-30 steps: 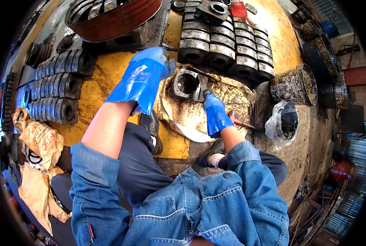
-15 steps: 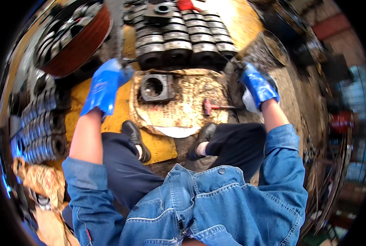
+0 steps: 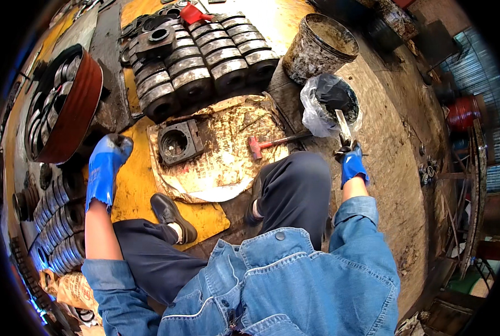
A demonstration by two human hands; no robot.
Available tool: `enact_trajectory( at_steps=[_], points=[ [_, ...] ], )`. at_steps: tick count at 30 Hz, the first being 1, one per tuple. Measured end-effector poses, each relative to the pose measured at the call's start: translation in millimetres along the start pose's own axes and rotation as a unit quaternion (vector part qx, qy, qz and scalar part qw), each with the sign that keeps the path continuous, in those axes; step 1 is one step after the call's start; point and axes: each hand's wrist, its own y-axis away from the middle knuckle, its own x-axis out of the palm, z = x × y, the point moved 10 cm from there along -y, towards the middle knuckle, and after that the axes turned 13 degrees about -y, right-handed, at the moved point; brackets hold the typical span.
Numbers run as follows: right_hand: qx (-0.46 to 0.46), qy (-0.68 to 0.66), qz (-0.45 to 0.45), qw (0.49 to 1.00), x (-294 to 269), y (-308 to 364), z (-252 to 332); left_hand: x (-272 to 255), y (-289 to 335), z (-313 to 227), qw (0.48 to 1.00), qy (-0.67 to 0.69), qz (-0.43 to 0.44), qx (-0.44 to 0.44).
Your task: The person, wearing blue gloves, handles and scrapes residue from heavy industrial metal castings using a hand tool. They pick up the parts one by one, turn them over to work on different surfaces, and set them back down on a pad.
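Note:
My right hand [image 3: 352, 163], in a blue glove with blackened fingers, is closed around a flat, pale scraper [image 3: 343, 124]. The scraper's upper end lies over the rim of a bucket lined with clear plastic [image 3: 315, 112], with dark grey grease [image 3: 336, 96] inside. My left hand [image 3: 110, 167], also gloved in blue, is held above the yellow board with its dirty fingers curled in; whatever may be in them is hidden. Between the hands, a square metal housing with a round bore [image 3: 178, 143] lies on a stained sack [image 3: 227, 168]. Beside it rests a red-headed hammer [image 3: 255, 147].
Rows of round metal parts [image 3: 196, 61] stand beyond the sack, with a red object [image 3: 192, 13] on top. A grimy bucket [image 3: 320, 50] is at far right. To the left are a rusty drum of rings [image 3: 76, 106] and more stacked parts [image 3: 59, 213].
The view has turned to the right. My right hand now shows the scraper at the plastic-lined bucket. My left hand has drawn away from the rows of parts toward me.

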Motion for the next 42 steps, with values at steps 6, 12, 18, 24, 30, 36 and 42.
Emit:
enact_trajectory(
  at_steps=[6,12,18,24,30,36,42],
  points=[
    [-0.108,-0.029,-0.041,0.993,-59,3,1,-2,17,-21,1.000,0.010,0.009,-0.013],
    [-0.082,-0.051,-0.067,0.993,-56,29,39,-8,17,-22,1.000,0.014,-0.023,0.009],
    [-0.272,0.123,0.066,0.952,58,109,43,-48,43,-12,0.996,-0.023,-0.083,0.004],
    [-0.109,0.366,0.096,0.919,198,119,-46,-50,41,-2,0.994,-0.055,-0.082,0.037],
    [-0.115,0.734,0.353,0.569,267,240,-339,-61,43,33,0.993,-0.044,-0.111,0.023],
    [-0.067,0.870,0.449,0.194,216,188,-549,-53,39,24,0.994,-0.056,-0.077,0.056],
    [-0.176,0.833,0.498,0.162,285,4,-525,-68,9,-33,0.989,-0.033,-0.127,0.065]
  ],
)
